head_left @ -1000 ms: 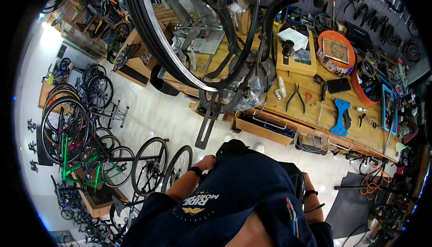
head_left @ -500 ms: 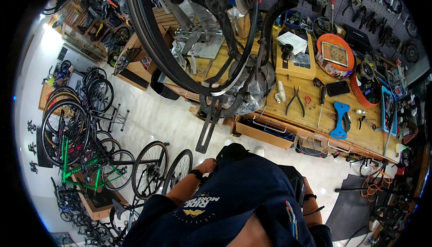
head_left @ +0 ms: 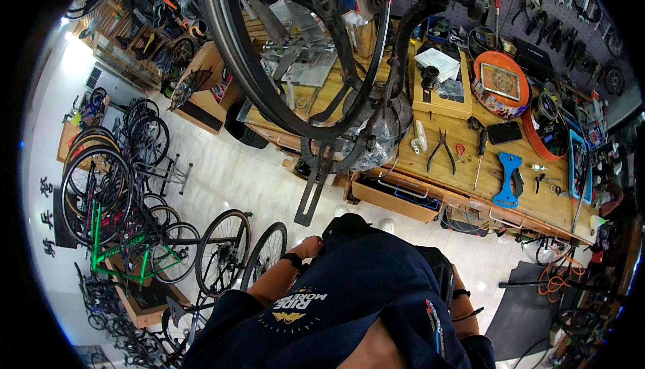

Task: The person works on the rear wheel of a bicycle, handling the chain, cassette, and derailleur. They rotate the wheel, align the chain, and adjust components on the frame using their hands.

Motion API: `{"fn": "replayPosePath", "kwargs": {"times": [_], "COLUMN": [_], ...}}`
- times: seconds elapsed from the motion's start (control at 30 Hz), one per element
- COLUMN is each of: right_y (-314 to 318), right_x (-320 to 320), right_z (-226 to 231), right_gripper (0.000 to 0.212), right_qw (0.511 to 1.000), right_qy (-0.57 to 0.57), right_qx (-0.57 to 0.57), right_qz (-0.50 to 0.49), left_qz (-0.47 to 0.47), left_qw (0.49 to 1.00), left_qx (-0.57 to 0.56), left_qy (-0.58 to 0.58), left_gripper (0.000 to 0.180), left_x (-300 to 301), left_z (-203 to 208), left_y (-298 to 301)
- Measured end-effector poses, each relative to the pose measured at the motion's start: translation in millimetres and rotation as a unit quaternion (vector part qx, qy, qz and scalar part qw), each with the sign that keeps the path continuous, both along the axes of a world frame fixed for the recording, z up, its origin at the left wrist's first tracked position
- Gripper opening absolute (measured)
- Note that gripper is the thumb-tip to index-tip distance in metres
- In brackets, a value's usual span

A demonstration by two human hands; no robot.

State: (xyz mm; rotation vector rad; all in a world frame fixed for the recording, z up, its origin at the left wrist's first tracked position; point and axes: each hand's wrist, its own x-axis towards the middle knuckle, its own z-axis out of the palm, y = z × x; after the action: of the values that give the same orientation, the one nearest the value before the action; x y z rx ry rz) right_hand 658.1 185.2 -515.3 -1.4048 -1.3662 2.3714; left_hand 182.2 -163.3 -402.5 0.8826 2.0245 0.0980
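Observation:
A bicycle wheel [head_left: 232, 53] with a black tyre sits upright in a dark metal wheel stand [head_left: 401, 36] on the wooden workbench [head_left: 403, 160]. A slotted metal bar [head_left: 312, 197] sticks out from the stand towards me. My left hand [head_left: 309, 247] is down at my waist beside the dark shirt, its fingers curled; whether anything is in them is hidden. Low at my right side, next to a black bag [head_left: 438, 268], is my right hand [head_left: 458, 277], mostly covered, so its fingers do not show. Neither hand touches the wheel.
Pliers [head_left: 441, 152], a screwdriver [head_left: 480, 157] and a blue tool [head_left: 508, 179] lie on the bench. A round orange tin [head_left: 500, 76] stands behind them. A drawer [head_left: 393, 199] juts out below. Bicycles [head_left: 144, 248] crowd the left; a dark mat [head_left: 531, 308] lies right.
The wheel has shifted slightly to the right in the view, and its slotted bar a little too. Both my arms look unmoved.

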Motion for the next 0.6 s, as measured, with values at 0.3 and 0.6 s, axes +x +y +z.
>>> {"fn": "replayPosePath", "kwargs": {"times": [0.3,0.6], "right_y": [0,17], "right_x": [-21,-8], "right_z": [142,251], "right_gripper": [0.016,0.022], "right_qw": [0.997,0.975], "right_qy": [-0.039,-0.124], "right_qx": [0.027,0.073], "right_qz": [0.063,0.171], "left_qz": [0.022,0.128], "left_qw": [0.999,0.986], "left_qx": [0.033,0.102], "left_qy": [0.005,-0.03], "left_gripper": [0.028,0.027], "left_x": [2,35], "left_z": [-16,-26], "left_y": [2,12]}}
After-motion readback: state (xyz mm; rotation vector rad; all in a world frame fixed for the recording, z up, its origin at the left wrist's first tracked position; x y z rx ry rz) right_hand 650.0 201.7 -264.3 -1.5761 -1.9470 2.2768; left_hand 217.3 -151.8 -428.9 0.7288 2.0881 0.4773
